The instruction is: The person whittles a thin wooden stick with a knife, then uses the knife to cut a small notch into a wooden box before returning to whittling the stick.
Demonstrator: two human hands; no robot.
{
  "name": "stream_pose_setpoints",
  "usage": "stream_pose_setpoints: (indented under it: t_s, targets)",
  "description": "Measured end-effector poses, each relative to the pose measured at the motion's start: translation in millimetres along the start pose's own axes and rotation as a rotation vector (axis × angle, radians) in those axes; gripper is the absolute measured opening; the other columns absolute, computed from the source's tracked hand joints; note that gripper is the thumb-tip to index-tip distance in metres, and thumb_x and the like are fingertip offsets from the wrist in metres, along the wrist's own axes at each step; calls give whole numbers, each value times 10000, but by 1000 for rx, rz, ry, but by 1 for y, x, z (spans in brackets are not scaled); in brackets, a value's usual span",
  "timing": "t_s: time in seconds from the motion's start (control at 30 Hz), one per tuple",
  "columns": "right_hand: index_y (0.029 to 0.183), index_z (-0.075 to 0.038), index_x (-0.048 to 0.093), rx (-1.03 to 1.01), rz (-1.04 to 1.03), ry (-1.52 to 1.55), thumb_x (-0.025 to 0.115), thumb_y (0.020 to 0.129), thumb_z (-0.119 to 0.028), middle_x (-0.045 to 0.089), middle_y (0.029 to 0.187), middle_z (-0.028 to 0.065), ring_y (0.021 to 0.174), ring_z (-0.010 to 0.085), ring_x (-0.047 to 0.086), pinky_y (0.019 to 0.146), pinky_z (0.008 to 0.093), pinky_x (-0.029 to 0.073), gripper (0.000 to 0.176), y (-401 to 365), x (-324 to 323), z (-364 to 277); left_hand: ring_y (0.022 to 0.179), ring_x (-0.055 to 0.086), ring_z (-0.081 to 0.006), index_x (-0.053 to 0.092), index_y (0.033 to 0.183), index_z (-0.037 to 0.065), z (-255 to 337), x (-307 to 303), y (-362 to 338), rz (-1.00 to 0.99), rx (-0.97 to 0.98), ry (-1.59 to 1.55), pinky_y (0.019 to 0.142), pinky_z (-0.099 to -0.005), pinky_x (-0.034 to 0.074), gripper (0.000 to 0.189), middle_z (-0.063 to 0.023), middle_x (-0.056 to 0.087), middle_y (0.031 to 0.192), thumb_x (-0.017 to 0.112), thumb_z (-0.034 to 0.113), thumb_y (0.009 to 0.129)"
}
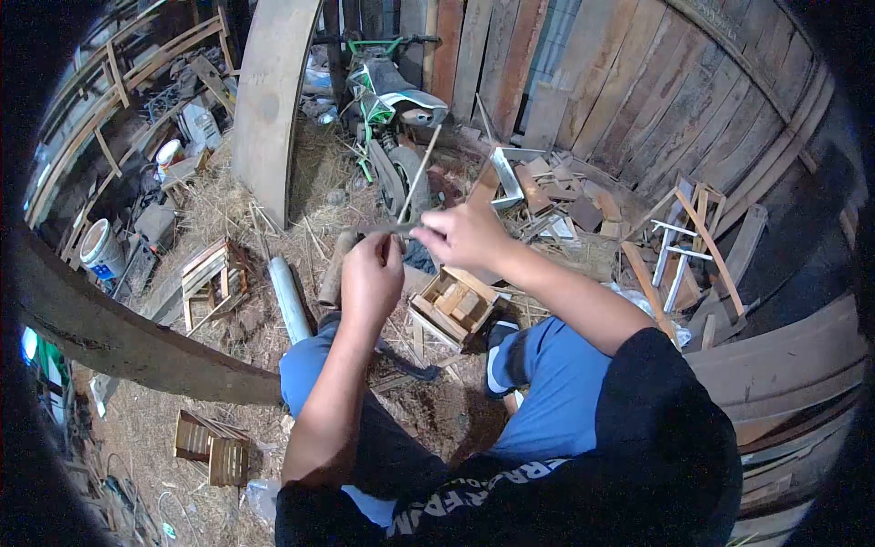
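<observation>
Above the straw-strewn floor point(239, 211), left hand point(372, 273) and right hand point(465, 235) are each closed on a thin grey strip point(394, 228), over a small wooden box point(453, 306)

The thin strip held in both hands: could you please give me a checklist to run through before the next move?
1. Left hand grip on thin strip: ok, fist closed on it.
2. Right hand grip: ok, fingers pinch the other end.
3. Strip's edge and condition: cannot tell, too small.
4. Wooden box clear of hands: ok, on the ground below, between the knees.
5. Footing: not ok, straw and wood scraps litter the ground.
</observation>
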State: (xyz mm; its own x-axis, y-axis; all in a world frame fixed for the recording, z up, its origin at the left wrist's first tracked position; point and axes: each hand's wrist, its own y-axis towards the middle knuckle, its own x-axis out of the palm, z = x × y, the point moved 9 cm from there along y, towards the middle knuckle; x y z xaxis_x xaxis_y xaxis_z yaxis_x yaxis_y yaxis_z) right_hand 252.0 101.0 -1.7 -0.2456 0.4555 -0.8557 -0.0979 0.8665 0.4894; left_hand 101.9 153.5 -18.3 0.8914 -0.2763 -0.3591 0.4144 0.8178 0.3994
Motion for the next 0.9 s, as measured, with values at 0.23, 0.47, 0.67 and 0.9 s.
stream_pose_setpoints:
  t_s: [0.23,0.47,0.67,0.9]
  targets:
    - [747,-135,622,-68,90,-93,593,994,-501,632,595,123,572,375,658,517,504,498,443,13,-11,8,756,708,-415,694,937,-58,9,-2,5,58,45,42,684,-446,533,219,-266,688,817,628,148,971]
    - [758,-139,676,213,53,130,578,992,-550,658,628,144,590,394,661,563,512,501,483,-2,-11,67,736,648,-474,665,851,-50,24,9,-7,22,92,120,640,-486,500,225,-289,626,748,609,135,968]
    - [770,-132,679,110,53,-43,609,972,-519,643,625,176,631,432,667,603,555,522,442,13,-15,46,664,671,-410,684,890,-49,19,2,1,32,70,56,618,-450,501,199,-264,650,742,620,124,967]
    - [746,-168,672,210,81,-70,564,997,-558,644,593,130,579,359,681,559,521,527,476,17,-22,78,655,676,-377,691,900,-52,11,6,-6,-4,72,114,632,-436,511,201,-265,651,744,627,128,963]
